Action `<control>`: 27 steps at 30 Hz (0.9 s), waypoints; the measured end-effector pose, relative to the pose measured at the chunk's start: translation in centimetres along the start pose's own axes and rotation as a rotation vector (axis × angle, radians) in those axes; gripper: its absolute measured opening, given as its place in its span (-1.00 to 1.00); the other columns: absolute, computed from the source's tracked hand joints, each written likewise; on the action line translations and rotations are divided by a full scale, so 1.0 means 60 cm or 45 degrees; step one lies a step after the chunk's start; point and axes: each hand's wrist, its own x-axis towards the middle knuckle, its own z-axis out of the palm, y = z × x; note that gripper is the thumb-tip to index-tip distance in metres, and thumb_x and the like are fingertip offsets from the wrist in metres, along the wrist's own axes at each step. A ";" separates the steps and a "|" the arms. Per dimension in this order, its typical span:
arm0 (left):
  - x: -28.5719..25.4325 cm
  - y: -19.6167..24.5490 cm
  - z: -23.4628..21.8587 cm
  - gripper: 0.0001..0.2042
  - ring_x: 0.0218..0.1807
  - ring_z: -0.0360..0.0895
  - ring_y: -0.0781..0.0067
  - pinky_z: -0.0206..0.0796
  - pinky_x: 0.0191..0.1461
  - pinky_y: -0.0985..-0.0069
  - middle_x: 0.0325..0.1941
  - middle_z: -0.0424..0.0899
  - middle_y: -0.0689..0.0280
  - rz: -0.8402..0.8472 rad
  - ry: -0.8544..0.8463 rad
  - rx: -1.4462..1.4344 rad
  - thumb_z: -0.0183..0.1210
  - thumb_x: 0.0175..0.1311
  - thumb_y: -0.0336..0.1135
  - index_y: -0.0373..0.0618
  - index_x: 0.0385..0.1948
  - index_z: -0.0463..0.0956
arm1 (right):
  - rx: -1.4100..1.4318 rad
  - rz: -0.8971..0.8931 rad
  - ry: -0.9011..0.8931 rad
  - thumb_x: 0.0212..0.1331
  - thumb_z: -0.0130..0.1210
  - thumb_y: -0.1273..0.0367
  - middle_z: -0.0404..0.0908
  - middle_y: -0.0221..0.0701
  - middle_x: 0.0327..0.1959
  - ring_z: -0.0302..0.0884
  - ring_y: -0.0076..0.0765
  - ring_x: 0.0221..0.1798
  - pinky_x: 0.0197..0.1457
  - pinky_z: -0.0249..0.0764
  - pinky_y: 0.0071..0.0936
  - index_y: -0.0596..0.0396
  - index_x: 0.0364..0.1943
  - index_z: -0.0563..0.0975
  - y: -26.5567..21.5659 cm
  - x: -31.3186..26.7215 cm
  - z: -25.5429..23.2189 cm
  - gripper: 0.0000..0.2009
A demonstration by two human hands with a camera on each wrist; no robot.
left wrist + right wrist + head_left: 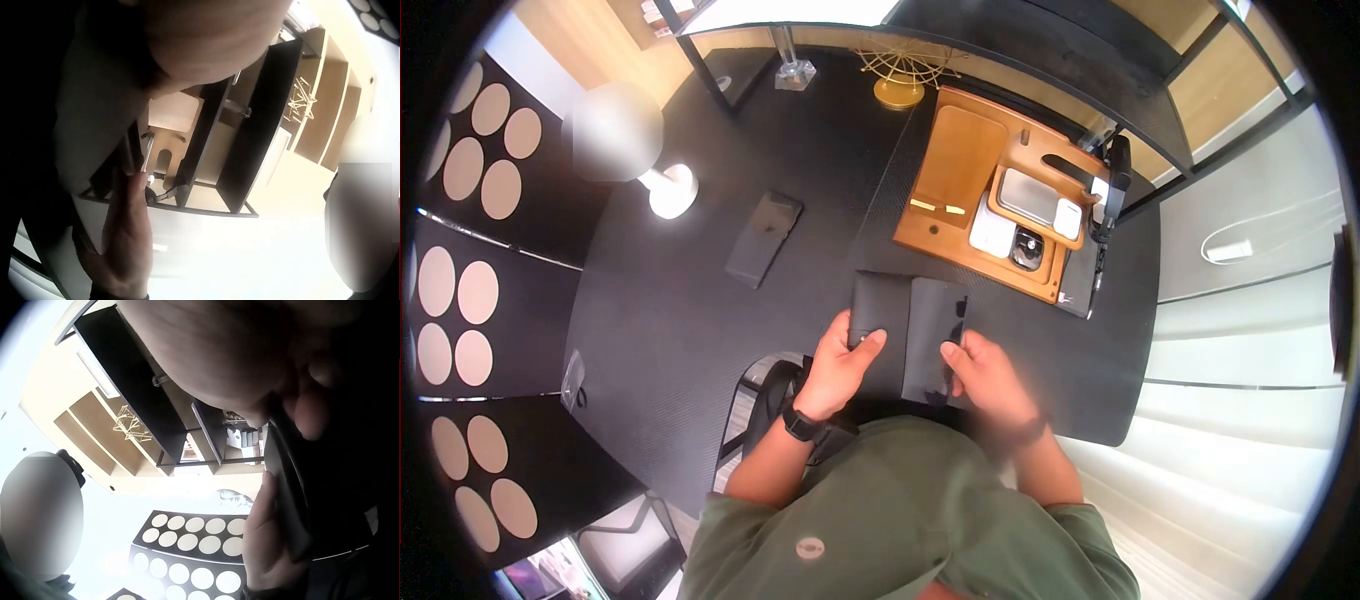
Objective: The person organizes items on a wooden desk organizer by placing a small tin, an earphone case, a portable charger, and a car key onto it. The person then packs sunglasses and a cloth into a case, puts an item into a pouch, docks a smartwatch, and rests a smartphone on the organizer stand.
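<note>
Both hands hold a flat black folding case (878, 305) low over the front of the desk, opened out like a book. My left hand (838, 368) grips its left half, thumb lying on the front face. On the right, a smooth dark grey panel (930, 335) carries darker shapes along its outer edge. My right hand (985, 375) pinches that edge between thumb and fingers. In the right wrist view the case (289, 494) appears edge-on as a thick dark slab, with the left hand (265, 550) on its far side. Most fingers are hidden behind the case.
A dark flat rectangular object (764, 240) lies on the black desk (670, 330). At the back right stands a wooden organizer (965, 140) with small devices on it. A white lamp (672, 190) is at the left, a gold wire ornament (900, 90) at the back. A shelf frame overhangs the rear.
</note>
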 end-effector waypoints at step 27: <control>-0.005 -0.019 0.004 -0.56 0.34 0.60 0.50 0.43 0.47 0.37 0.37 0.67 0.31 0.015 -0.238 -0.389 0.24 0.59 -0.49 -0.20 0.45 0.45 | -0.434 -0.406 0.475 0.41 0.46 0.18 0.52 -0.17 -0.52 0.43 -0.04 -0.51 -0.35 0.47 -0.18 0.21 -0.18 0.53 0.020 -0.016 -0.005 -0.62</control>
